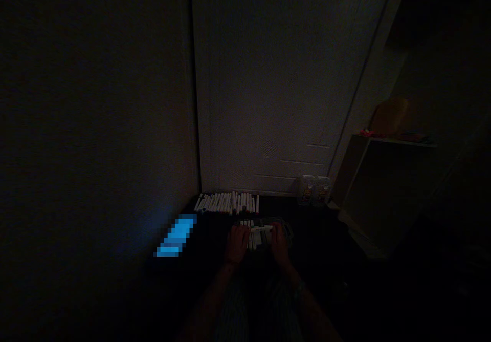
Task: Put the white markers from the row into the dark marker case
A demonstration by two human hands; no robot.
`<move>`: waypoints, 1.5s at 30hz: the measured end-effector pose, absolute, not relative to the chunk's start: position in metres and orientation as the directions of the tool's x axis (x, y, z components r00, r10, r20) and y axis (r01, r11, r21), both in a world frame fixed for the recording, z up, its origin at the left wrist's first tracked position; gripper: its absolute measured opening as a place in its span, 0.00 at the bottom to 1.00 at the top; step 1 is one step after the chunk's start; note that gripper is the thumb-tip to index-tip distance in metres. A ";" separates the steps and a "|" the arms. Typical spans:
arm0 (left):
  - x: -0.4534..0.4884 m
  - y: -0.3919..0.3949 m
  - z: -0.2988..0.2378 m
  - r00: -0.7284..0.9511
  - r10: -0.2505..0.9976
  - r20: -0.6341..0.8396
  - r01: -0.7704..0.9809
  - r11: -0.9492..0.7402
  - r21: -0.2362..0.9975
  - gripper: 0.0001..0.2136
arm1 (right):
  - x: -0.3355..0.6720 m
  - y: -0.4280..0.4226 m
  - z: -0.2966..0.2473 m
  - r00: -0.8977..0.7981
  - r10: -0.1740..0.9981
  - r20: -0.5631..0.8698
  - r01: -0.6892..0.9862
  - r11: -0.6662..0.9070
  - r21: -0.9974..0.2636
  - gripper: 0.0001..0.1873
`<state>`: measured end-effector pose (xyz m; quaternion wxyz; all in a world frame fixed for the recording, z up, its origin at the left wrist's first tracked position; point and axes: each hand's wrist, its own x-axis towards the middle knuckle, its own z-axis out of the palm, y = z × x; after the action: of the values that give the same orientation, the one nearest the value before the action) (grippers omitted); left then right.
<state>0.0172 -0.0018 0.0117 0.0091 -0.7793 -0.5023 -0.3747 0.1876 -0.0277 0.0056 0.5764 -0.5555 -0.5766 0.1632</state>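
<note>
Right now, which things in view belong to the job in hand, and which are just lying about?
Seemingly in use:
white marker, in the right hand
clear case beneath, holding more markers
row of markers behind, probably

Seemingly lying about:
glowing blue rectangle
two clear containers
orange object, too dark to identify

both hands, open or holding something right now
Left hand: curled, near left end of white marker; grip cannot be told.
Right hand: closed, holding its right end.

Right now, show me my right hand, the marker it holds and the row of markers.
Right hand (280,240): head view, on its back.
Held marker (263,229): head view, on its pale barrel.
Row of markers (233,202): head view, near mid-row.
</note>
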 end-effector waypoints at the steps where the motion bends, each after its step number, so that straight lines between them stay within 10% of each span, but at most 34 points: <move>1: 0.017 -0.002 0.012 0.215 0.775 0.595 0.789 -0.496 0.361 0.13 | 0.188 -0.027 0.005 0.286 0.825 0.488 0.449 0.335 -0.829 0.17; 45: 0.017 -0.001 0.009 0.163 0.777 0.608 0.804 -0.461 0.374 0.13 | 0.188 -0.028 0.007 0.264 0.829 0.493 0.434 0.354 -0.829 0.17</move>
<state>0.0166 -0.0006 0.0091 0.0179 -0.7622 -0.5186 -0.3869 0.1885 -0.0276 0.0067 0.5816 -0.5421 -0.5822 0.1699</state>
